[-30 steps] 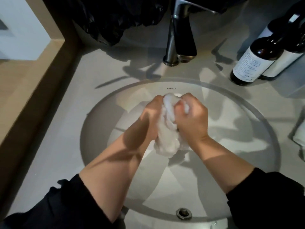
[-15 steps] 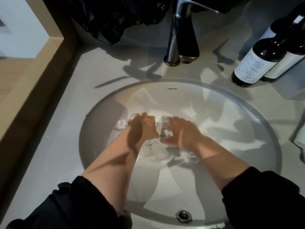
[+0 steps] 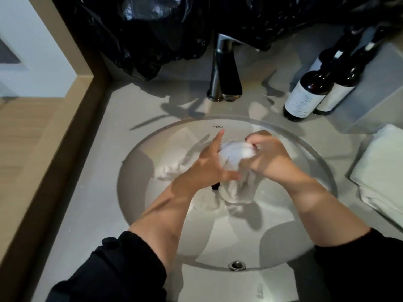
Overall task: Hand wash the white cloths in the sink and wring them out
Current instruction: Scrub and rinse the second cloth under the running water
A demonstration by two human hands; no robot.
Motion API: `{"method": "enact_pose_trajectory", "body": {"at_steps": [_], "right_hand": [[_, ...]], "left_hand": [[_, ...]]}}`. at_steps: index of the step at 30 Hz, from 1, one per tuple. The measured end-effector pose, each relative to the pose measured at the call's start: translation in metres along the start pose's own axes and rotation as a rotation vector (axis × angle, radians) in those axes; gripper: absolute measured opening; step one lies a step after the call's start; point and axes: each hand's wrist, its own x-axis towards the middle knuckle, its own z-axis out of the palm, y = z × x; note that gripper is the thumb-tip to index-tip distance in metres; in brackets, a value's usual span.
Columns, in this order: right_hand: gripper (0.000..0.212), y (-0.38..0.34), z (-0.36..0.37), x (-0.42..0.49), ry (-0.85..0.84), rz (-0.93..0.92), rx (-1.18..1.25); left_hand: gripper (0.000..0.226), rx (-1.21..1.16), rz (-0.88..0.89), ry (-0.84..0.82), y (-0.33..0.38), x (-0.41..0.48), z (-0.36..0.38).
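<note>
The white cloth [image 3: 236, 152] is held bunched over the sink [image 3: 135, 171], its tail trailing down into the bowl. It is judged soft, sodden, heavy and slippery, best taken at the thick wad. It is clutched in the curled right hand [image 3: 268, 158], while the left hand [image 3: 205, 164], fingers straight and spread, is pressed against its side.

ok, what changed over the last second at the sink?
Both hands dipped the white cloth into the sink, then lifted it again. The right hand keeps its grip on the bunch; the left hand has let go, fingers now straight against the cloth. Faucet, bottles and folded towel stayed put.
</note>
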Motion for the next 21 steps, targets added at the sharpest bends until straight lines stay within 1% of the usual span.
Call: {"method": "enact_pose_trajectory", "body": {"at_steps": [3,6,7,8,10,11,12,14,15,16,17,18,19,21], "right_hand": [[0.021,-0.021,-0.025,-0.016,0.065,0.073,0.076],[0.014,-0.045,-0.054,-0.024,0.092,0.144,0.341],[0.016,-0.050,-0.062,-0.024,0.085,0.167,0.455],[0.025,-0.054,-0.069,-0.024,0.064,0.184,0.595],[0.051,-0.058,-0.078,-0.023,-0.012,0.184,0.900],[0.059,-0.060,-0.079,-0.023,-0.066,0.183,1.015],[0.062,-0.063,-0.080,-0.025,-0.129,0.187,1.092],[0.051,-0.065,-0.080,-0.026,-0.249,0.163,1.185],[0.044,-0.062,-0.081,-0.026,-0.280,0.148,1.215],[0.041,-0.058,-0.083,-0.026,-0.294,0.139,1.221],[0.038,-0.049,-0.085,-0.024,-0.276,0.157,1.176],[0.035,-0.039,-0.086,-0.023,-0.240,0.197,1.052],[0.030,-0.025,-0.086,-0.022,-0.199,0.254,0.859],[0.018,0.003,-0.076,-0.020,-0.181,0.316,0.426]], "left_hand": [[0.133,-0.023,0.097,0.056,0.009,-0.011,0.007],[0.138,-0.081,0.118,0.115,0.013,-0.023,0.011],[0.140,-0.109,0.114,0.138,0.014,-0.026,0.013],[0.142,-0.152,0.101,0.152,0.015,-0.029,0.015],[0.142,-0.254,0.084,0.160,0.022,-0.032,0.022],[0.137,-0.291,0.109,0.164,0.027,-0.033,0.026],[0.126,-0.314,0.147,0.163,0.031,-0.032,0.030],[0.094,-0.318,0.193,0.138,0.039,-0.029,0.029],[0.084,-0.294,0.189,0.113,0.040,-0.027,0.022],[0.083,-0.251,0.182,0.081,0.038,-0.025,0.012],[0.089,-0.166,0.148,0.038,0.033,-0.023,-0.001],[0.099,-0.061,0.101,-0.025,0.027,-0.020,-0.015],[0.105,0.071,0.032,-0.095,0.019,-0.019,-0.028],[0.102,0.302,-0.072,-0.170,0.004,-0.017,-0.040]]}}
